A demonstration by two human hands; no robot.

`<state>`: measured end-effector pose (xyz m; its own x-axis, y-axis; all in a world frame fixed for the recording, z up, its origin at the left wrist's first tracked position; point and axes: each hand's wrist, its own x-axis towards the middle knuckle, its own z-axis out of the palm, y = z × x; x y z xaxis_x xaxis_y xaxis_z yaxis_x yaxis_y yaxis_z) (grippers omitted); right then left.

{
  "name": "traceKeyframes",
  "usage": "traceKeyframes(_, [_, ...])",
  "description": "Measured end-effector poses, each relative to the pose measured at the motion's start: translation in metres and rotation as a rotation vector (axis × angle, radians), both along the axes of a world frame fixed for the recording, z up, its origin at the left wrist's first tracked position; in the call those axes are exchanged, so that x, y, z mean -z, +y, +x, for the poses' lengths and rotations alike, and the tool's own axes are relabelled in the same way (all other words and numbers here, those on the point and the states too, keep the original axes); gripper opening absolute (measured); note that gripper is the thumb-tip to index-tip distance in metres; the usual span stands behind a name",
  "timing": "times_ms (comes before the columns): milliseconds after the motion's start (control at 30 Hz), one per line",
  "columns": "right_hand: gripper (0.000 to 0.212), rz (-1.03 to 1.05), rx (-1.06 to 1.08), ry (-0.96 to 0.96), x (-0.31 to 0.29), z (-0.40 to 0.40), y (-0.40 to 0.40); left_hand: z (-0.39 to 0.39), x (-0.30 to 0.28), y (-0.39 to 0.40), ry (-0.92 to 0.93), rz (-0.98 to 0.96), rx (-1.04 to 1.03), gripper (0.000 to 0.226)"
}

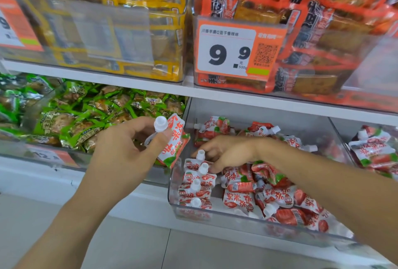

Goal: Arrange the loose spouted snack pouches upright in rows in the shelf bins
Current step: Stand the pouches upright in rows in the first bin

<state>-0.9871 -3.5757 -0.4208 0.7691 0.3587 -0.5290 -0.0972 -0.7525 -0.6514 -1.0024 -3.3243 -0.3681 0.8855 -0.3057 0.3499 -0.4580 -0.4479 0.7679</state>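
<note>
You are facing a shop shelf, looking down at a clear bin [172, 195] in the lower middle of the frame. Your left hand [131, 150], at centre left, pinches one strawberry pouch [174, 139] by its neck, white cap up, held just above the bin's left wall. Your right hand [228, 152], at centre, reaches into the bin with curled fingers [212, 168] resting on the back of a short row of pouches [197, 184]; whether they actually grip one, the view does not show.

That row stands upright along the bin's left wall, about four white caps showing. It looks like the only part done. To its right, the loose pile [275, 195] fills most of the bin, lying flat and pointing every way. At the right edge, a neighbouring bin [374, 150] holds more jumbled pouches. By this view, the task is barely begun.
</note>
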Motion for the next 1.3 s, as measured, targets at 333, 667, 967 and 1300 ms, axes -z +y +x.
traceKeyframes(333, [0.074, 0.408, 0.234, -0.394, -0.039, -0.047, 0.002, -0.009, 0.005, -0.029, -0.096, -0.068, 0.072, 0.027])
traceKeyframes(667, [0.083, -0.182, 0.167, -0.304, -0.010, -0.007, -0.002, -0.004, 0.019, -0.032, -0.165, -0.029, -0.037, 0.016])
traceKeyframes(967, [0.043, -0.039, 0.204, -0.255, -0.002, -0.006, 0.006, 0.002, 0.015, -0.027, -0.124, -0.079, -0.081, 0.015])
traceKeyframes(1300, [0.091, 0.402, 0.288, -0.329, -0.002, -0.035, 0.000, 0.002, 0.015, -0.040, -0.202, -0.012, -0.031, 0.028])
